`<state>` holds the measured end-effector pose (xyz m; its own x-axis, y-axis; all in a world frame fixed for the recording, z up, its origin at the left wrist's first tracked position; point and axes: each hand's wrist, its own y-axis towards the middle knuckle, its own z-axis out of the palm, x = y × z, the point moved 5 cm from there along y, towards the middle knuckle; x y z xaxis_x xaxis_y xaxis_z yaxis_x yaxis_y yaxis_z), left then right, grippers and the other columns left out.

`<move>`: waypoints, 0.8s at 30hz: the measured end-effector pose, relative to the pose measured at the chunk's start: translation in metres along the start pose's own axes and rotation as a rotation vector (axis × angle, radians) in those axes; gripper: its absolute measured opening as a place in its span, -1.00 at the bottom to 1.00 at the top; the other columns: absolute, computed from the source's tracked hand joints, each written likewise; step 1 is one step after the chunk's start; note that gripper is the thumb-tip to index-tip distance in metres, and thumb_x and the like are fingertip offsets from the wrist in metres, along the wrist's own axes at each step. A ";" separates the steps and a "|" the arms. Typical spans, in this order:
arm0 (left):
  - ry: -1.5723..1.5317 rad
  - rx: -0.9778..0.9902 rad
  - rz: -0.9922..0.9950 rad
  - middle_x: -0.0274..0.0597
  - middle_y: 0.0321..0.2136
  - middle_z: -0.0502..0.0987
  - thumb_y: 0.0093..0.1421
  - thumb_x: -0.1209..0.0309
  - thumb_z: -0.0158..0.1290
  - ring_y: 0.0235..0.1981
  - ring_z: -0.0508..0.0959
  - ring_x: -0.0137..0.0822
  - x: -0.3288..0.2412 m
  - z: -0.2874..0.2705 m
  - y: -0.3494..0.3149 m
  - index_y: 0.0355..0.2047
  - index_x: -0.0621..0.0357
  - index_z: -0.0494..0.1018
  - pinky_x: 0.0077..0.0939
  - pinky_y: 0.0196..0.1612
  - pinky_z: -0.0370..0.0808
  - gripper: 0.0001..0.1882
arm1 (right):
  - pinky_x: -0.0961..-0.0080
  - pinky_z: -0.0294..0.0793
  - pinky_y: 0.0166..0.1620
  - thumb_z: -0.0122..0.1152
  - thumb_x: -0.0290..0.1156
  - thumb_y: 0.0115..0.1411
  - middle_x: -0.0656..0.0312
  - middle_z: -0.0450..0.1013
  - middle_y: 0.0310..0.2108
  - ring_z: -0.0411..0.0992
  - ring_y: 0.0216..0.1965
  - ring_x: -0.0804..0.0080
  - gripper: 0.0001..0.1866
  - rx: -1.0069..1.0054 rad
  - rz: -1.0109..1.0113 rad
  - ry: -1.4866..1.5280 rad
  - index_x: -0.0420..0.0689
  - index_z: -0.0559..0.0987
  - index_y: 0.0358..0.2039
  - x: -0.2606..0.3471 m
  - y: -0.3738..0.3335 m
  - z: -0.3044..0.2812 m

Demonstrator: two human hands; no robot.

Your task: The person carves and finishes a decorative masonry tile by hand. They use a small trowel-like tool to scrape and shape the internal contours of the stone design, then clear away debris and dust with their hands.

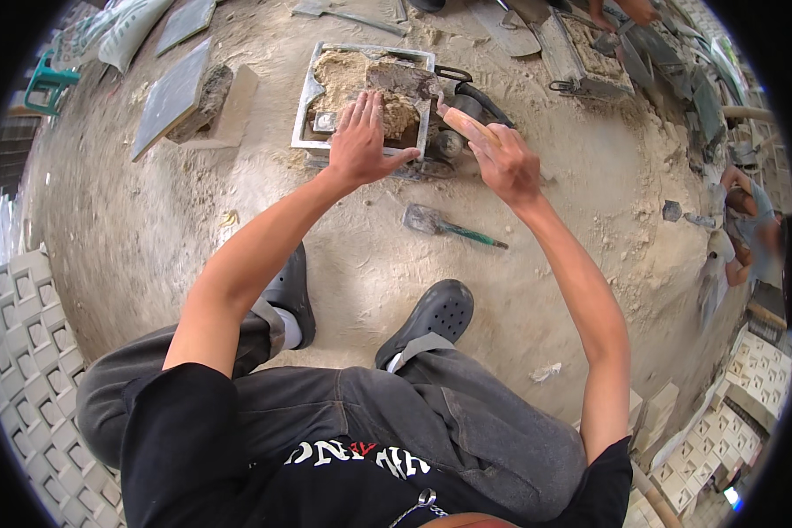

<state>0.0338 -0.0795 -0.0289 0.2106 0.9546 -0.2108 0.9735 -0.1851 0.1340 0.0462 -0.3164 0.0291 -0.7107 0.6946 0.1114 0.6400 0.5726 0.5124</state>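
A square metal mould frame (301, 113) stands on the ground in front of me, holding crumbly tan sand mix (341, 70). Over its near side lies my left hand (361, 145), fingers stretched forward and thumb out, resting on or just above the mix. My right hand (509, 163) is wrapped round the wooden handle (468, 126) of a trowel. The flat, dirt-smeared trowel blade (400, 81) reaches over the frame's right side onto the mix. A small pale square piece (325, 121) sits inside the frame, left of my fingers.
A flat brush-like tool (453, 227) with a green handle lies nearer my feet. Left stand a grey slab (172, 101) and a green stool (51, 84). Another mould (585, 57) is at the far right, by a co-worker's hands. Patterned blocks (31, 352) line both edges; another person (748, 220) crouches right.
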 end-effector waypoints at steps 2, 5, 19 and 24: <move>-0.003 0.036 0.031 0.29 0.31 0.07 0.04 -0.50 -0.14 0.41 -0.04 0.02 -0.010 0.002 0.004 0.30 0.59 -0.10 -0.23 0.44 -0.14 0.30 | 0.52 0.57 -0.48 0.29 -0.37 0.12 0.33 0.44 -0.36 0.49 -0.38 0.38 -0.49 -0.004 0.012 0.010 0.28 0.54 0.11 -0.002 -0.002 0.000; 0.036 0.022 0.056 0.27 0.31 0.10 0.11 -0.46 -0.20 0.40 0.00 0.02 -0.012 0.006 0.009 0.31 0.55 -0.07 -0.23 0.44 -0.12 0.22 | 0.35 0.55 -0.35 0.32 -0.42 0.08 0.25 0.47 -0.31 0.51 -0.31 0.25 -0.47 0.036 0.090 0.074 0.21 0.54 0.10 0.001 -0.003 0.001; 0.090 0.136 0.375 -0.03 0.35 0.10 0.37 -0.08 -0.29 0.41 0.01 -0.15 -0.022 0.007 -0.012 0.35 0.26 0.04 -0.25 0.44 -0.10 -0.25 | 0.32 0.53 -0.31 0.32 -0.37 0.12 0.25 0.50 -0.32 0.51 -0.32 0.22 -0.55 -0.026 0.251 0.171 0.19 0.57 0.07 -0.003 -0.011 -0.002; 0.142 0.196 0.466 -0.14 0.39 0.02 0.39 -0.04 -0.32 0.42 -0.03 -0.23 0.013 0.002 -0.022 0.38 0.13 -0.01 -0.26 0.45 -0.14 -0.30 | 0.33 0.53 -0.30 0.31 -0.37 0.13 0.23 0.50 -0.32 0.51 -0.31 0.22 -0.55 -0.001 0.232 0.145 0.15 0.57 0.07 0.008 -0.017 -0.007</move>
<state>0.0153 -0.0635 -0.0360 0.6247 0.7800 -0.0364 0.7804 -0.6252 -0.0041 0.0281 -0.3233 0.0270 -0.5796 0.7375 0.3466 0.7902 0.4049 0.4600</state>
